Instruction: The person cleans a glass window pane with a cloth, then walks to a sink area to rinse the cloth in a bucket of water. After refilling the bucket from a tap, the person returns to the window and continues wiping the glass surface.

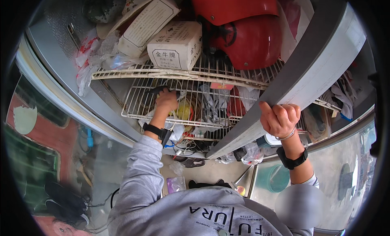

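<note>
My left hand (166,100) reaches onto the middle wire shelf (143,116), its fingers on a dark object (159,90) that is partly hidden; whether it grips it cannot be told. Beside that hand lie a yellow plastic bag (183,109) and coiled cable (195,103). My right hand (279,118) rests with curled fingers against the edge of the grey upright post (292,83) between the two halves of the cabinet. Above the left hand, a white cardboard box (175,47) stands on the upper wire shelf (134,74), next to red helmets (253,44).
Another white box (147,25) leans at the upper left near crumpled plastic bags (88,59). Below are cords (187,144) and dark shoes (193,162). A green bucket (278,178) stands at the lower right. An open glass door lines the left side.
</note>
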Demonstrator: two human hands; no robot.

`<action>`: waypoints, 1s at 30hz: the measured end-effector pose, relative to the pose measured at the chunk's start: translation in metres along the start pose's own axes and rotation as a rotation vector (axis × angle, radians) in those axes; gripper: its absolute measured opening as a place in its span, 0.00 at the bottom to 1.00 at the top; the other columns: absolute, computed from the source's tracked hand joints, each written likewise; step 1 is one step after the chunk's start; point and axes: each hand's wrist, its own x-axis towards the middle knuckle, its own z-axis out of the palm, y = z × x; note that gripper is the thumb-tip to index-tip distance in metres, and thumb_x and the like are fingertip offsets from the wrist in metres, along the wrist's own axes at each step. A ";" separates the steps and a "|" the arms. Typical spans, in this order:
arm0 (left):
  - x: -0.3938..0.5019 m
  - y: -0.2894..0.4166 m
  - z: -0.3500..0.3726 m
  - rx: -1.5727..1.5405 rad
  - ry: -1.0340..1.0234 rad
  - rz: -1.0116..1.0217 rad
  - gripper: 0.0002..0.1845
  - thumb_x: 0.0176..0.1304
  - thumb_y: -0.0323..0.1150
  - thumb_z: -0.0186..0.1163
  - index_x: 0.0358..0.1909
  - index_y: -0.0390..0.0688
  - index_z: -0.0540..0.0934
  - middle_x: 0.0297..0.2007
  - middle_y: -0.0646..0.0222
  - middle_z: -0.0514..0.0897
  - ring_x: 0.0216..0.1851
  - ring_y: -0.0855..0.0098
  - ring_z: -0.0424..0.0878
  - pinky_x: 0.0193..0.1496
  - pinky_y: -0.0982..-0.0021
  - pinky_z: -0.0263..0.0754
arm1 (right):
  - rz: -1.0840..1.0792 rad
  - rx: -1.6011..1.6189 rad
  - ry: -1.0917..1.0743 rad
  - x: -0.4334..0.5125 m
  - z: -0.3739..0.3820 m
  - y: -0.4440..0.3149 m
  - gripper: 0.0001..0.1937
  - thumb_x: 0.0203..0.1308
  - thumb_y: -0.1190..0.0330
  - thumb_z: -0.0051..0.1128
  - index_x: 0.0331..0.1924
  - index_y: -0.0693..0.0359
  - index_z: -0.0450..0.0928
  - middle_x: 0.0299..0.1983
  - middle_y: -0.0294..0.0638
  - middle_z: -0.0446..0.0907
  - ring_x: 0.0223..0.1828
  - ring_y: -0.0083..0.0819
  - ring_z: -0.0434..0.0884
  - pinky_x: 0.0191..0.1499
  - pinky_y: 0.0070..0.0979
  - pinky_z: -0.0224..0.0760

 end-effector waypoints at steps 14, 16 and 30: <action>0.205 -0.090 -0.110 -0.078 0.355 0.058 0.24 0.62 0.32 0.56 0.59 0.33 0.71 0.60 0.56 0.73 0.57 0.67 0.74 0.59 0.68 0.69 | -0.017 -0.106 0.110 -0.005 0.017 0.002 0.05 0.50 0.62 0.53 0.27 0.52 0.72 0.27 0.28 0.61 0.29 0.17 0.65 0.31 0.16 0.57; 0.229 -0.087 -0.117 0.091 0.297 -0.040 0.24 0.62 0.32 0.56 0.59 0.33 0.71 0.59 0.56 0.73 0.57 0.67 0.74 0.59 0.68 0.70 | -0.027 -0.071 0.105 -0.007 0.015 0.004 0.06 0.52 0.61 0.52 0.26 0.51 0.69 0.28 0.28 0.61 0.29 0.18 0.65 0.31 0.16 0.58; 0.052 0.130 -0.010 0.319 -0.006 0.429 0.22 0.61 0.30 0.57 0.56 0.32 0.74 0.55 0.59 0.77 0.52 0.69 0.77 0.56 0.71 0.72 | -0.009 0.062 0.150 -0.015 0.010 0.002 0.07 0.53 0.62 0.51 0.24 0.52 0.70 0.32 0.30 0.66 0.35 0.24 0.69 0.38 0.21 0.63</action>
